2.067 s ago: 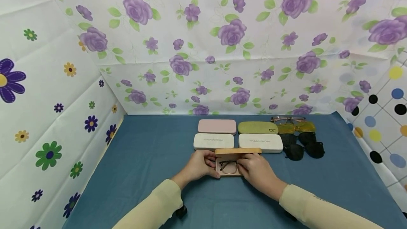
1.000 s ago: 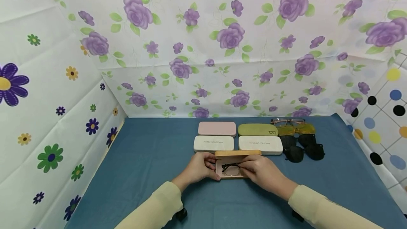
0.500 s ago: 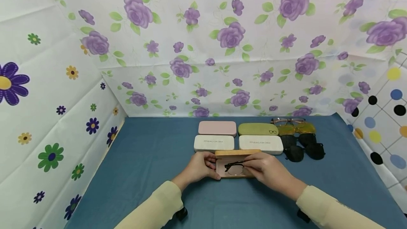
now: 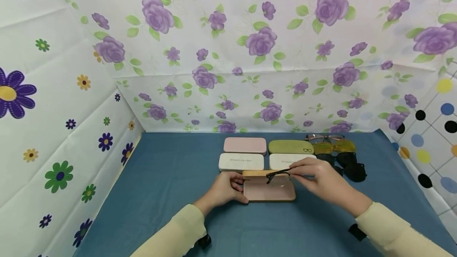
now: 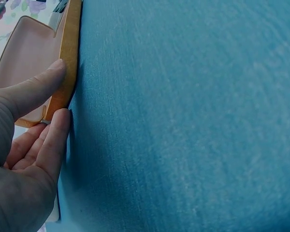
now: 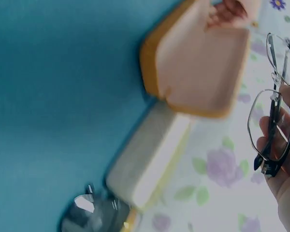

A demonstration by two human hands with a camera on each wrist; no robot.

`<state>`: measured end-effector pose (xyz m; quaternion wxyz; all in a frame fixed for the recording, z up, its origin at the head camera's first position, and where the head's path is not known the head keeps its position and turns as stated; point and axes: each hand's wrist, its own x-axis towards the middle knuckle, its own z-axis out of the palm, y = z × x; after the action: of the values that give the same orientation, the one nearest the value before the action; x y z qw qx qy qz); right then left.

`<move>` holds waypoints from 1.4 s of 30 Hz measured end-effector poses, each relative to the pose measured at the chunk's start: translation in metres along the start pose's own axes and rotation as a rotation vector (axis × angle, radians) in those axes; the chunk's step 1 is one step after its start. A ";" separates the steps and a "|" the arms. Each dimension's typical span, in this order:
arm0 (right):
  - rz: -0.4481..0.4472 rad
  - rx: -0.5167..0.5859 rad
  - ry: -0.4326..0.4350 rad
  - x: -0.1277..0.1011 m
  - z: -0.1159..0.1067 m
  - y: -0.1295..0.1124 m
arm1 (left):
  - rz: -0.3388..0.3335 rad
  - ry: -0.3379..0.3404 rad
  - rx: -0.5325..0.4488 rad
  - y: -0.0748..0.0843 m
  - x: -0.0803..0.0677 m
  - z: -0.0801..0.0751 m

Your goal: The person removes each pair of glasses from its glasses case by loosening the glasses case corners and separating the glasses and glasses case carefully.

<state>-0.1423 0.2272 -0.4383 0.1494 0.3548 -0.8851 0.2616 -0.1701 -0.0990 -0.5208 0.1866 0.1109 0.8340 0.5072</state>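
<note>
My left hand (image 4: 225, 188) grips the left end of an orange-brown glasses case (image 4: 269, 192) with a pink lining; its lid stands open. In the left wrist view the thumb lies over the case's rim (image 5: 71, 43) and the fingers rest at its end. My right hand (image 4: 323, 177) pinches a pair of black-framed eyeglasses (image 4: 275, 173), held over the right part of the case in the head view. The right wrist view shows the eyeglasses (image 6: 271, 166) with their temples folded, thumb and fingers on the frame. The case's inside holds nothing.
Behind stand a pink case (image 4: 244, 145), a green case (image 4: 290, 146) and two white cases, left (image 4: 241, 162) and right (image 4: 290, 161). Clear glasses (image 4: 325, 138), yellow glasses (image 4: 335, 146) and dark sunglasses (image 4: 355, 171) lie at the right. Flowered cloth (image 4: 200, 102) closes off the back.
My right hand has lifted the eyeglasses up out of the case and moved to the right and away. The left hand stays on the case's left end.
</note>
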 end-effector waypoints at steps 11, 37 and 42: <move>0.130 -0.050 0.000 -0.028 -0.041 0.043 | 0.001 -0.004 -0.006 0.001 0.000 -0.001; 0.439 -0.078 -0.223 -0.103 -0.049 0.116 | -0.015 -0.003 0.007 0.002 0.000 0.001; 0.469 -0.068 -0.285 -0.106 -0.045 0.121 | -0.022 0.000 0.010 0.004 0.000 0.000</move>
<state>-0.1500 0.3848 -0.4924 -0.0293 0.1684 -0.9633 0.2068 -0.1701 -0.0971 -0.5177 0.1916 0.1026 0.8377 0.5010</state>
